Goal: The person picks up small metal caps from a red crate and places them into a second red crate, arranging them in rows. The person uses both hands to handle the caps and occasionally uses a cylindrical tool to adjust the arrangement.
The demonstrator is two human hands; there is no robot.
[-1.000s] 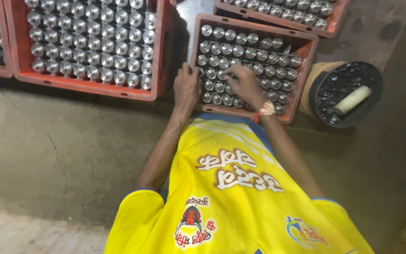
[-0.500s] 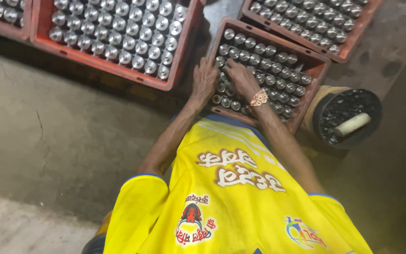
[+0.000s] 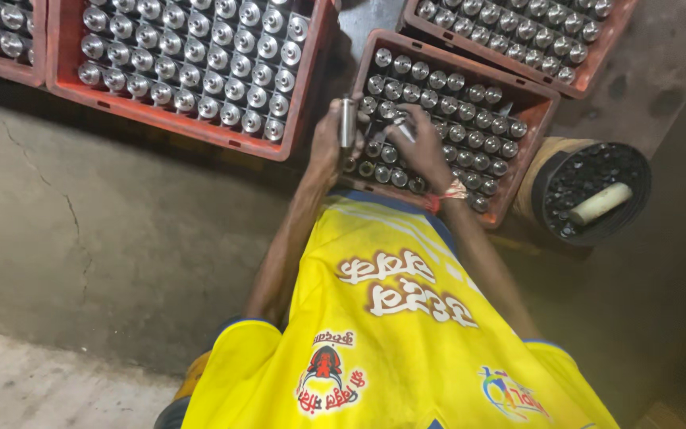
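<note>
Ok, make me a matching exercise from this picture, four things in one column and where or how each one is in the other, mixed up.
Things:
1. metal cylinder
2. round black tub
3. pale stick
4. big red crate

Places or states:
A. lying inside the tub
B. held upright in the left hand
C. on the floor to the right of the crate being worked in
D. up at the left, filled with rows of shiny caps

Pairs: 1-B, 2-C, 3-A, 4-D
</note>
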